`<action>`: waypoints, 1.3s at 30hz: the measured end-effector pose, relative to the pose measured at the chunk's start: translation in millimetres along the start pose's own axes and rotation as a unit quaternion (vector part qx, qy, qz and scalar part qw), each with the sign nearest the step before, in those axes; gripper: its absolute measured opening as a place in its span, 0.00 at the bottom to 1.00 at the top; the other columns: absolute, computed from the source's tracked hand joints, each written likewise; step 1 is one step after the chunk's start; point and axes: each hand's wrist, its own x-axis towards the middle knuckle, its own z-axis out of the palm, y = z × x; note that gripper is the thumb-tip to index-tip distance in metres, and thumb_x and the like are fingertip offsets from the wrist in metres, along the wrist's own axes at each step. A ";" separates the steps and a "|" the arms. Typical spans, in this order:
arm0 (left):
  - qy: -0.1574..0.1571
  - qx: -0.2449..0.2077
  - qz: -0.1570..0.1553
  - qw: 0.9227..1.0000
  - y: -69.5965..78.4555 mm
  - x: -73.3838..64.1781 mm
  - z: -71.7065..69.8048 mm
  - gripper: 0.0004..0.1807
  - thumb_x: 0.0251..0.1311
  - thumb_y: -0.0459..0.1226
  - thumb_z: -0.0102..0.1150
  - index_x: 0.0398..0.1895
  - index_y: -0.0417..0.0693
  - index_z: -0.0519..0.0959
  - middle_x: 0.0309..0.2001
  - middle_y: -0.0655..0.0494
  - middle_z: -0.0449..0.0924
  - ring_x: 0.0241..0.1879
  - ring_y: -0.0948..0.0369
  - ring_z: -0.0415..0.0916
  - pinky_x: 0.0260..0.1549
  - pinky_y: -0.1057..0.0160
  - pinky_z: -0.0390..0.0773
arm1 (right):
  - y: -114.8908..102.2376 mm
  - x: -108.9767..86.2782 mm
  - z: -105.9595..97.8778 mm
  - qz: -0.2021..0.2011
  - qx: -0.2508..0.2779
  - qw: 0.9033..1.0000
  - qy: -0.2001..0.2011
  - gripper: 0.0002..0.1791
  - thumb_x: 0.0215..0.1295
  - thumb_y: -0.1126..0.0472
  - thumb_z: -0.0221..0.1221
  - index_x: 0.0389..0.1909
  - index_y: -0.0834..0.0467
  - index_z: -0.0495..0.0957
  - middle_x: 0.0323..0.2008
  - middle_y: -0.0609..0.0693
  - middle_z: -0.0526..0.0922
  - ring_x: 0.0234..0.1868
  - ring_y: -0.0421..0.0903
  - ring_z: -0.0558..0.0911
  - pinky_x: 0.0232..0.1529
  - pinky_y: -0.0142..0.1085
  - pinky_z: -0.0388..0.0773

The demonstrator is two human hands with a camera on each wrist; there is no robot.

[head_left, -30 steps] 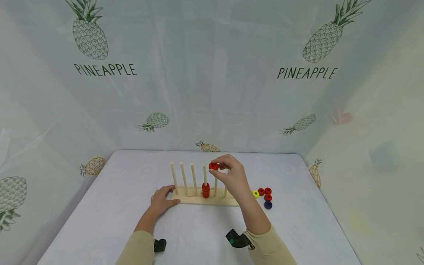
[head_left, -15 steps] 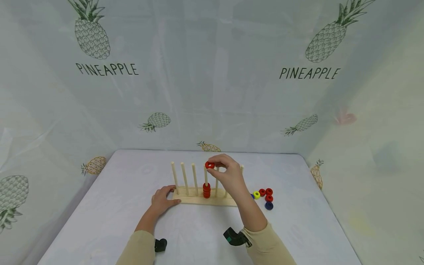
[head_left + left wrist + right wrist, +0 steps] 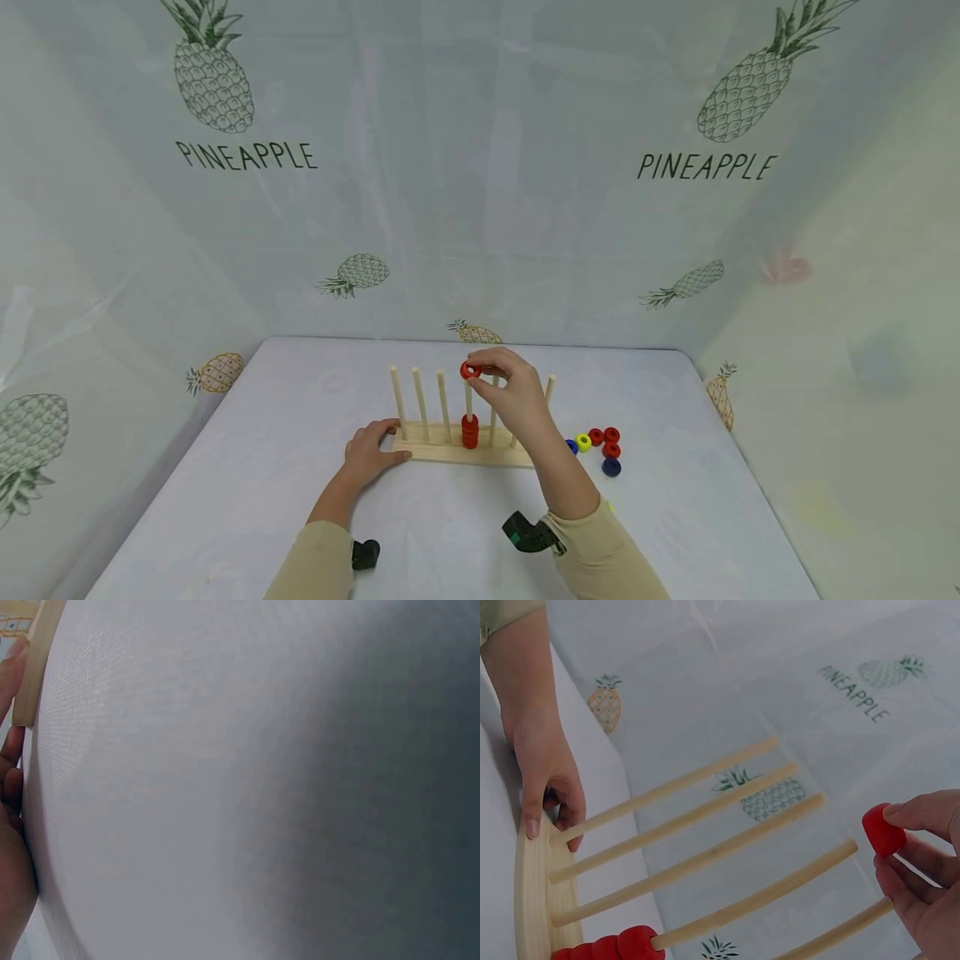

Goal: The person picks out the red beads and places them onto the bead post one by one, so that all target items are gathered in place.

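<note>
A wooden peg stand [image 3: 435,454] with a row of upright pegs stands on the table. My left hand [image 3: 367,454] grips its left end, thumb along the front edge and fingers behind. Several red beads [image 3: 470,432] are stacked low on one of the middle pegs. Between thumb and fingertips my right hand [image 3: 517,398] pinches another red bead [image 3: 883,831]. This bead is at the tip of that same peg in the head view; in the right wrist view a small gap shows between bead and peg tip [image 3: 849,847]. The right forearm hides the stand's right end.
Loose red beads [image 3: 611,450], a yellow bead [image 3: 583,442], a blue bead [image 3: 572,447] and a dark blue bead [image 3: 611,467] lie right of the stand. A pineapple-printed curtain [image 3: 480,208] surrounds the white table [image 3: 697,517]. Each wrist carries a black camera [image 3: 528,533].
My right hand has moved left with the red bead, from beside the peg to its tip, and the bead has tilted to show its hole. The left hand keeps its grip.
</note>
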 end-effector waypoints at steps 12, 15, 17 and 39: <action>-0.002 -0.003 -0.002 1.000 -2.1 0.0 1.3 0.35 0.51 0.47 0.73 0.62 0.45 0.74 0.51 0.51 0.77 0.48 0.50 0.68 0.43 0.47 0.63 | -1.9 0.1 2.7 0.049 -0.030 0.998 0.010 0.12 0.59 0.66 0.68 0.44 0.56 0.84 0.44 0.46 0.83 0.44 0.45 0.82 0.51 0.42 0.77; -0.002 -0.003 -0.003 1.000 -3.2 0.5 2.1 0.35 0.51 0.46 0.73 0.62 0.45 0.74 0.51 0.51 0.77 0.48 0.50 0.68 0.43 0.47 0.63 | -0.6 -0.1 3.6 0.051 -0.032 0.998 0.012 0.12 0.59 0.66 0.68 0.45 0.55 0.84 0.44 0.46 0.83 0.45 0.46 0.82 0.51 0.42 0.76; 0.000 -0.001 -0.002 1.000 -4.5 1.3 3.0 0.35 0.51 0.47 0.74 0.62 0.45 0.74 0.51 0.51 0.77 0.49 0.50 0.68 0.44 0.47 0.63 | 0.7 -0.2 4.4 0.051 -0.031 0.998 0.015 0.12 0.59 0.66 0.67 0.44 0.55 0.84 0.44 0.45 0.84 0.44 0.46 0.82 0.50 0.41 0.77; 0.004 -0.008 -0.005 1.000 -3.0 0.2 3.5 0.36 0.52 0.46 0.73 0.63 0.44 0.73 0.52 0.49 0.77 0.52 0.48 0.68 0.48 0.44 0.63 | 9.8 -3.6 14.4 0.027 -0.052 0.996 0.066 0.08 0.61 0.59 0.67 0.41 0.53 0.86 0.43 0.42 0.84 0.38 0.42 0.79 0.39 0.39 0.77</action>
